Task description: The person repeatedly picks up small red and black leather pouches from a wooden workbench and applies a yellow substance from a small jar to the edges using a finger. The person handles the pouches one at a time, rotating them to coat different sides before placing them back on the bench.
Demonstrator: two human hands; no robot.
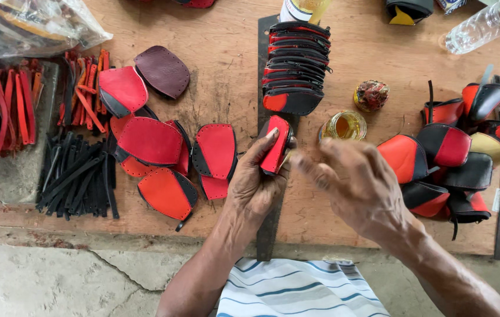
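Red leather pouch (277, 144) gripped in left hand (254, 185) fingers, right hand (360, 185) blurred beside it, fingers loosely open.

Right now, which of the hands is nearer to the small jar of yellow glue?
The right. The right hand sits just below the jar, slightly blurred. The left hand is farther off to the jar's left, holding a red leather piece.

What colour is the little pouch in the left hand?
Red, with a black edge. The pouch in the left hand shows best in the head view.
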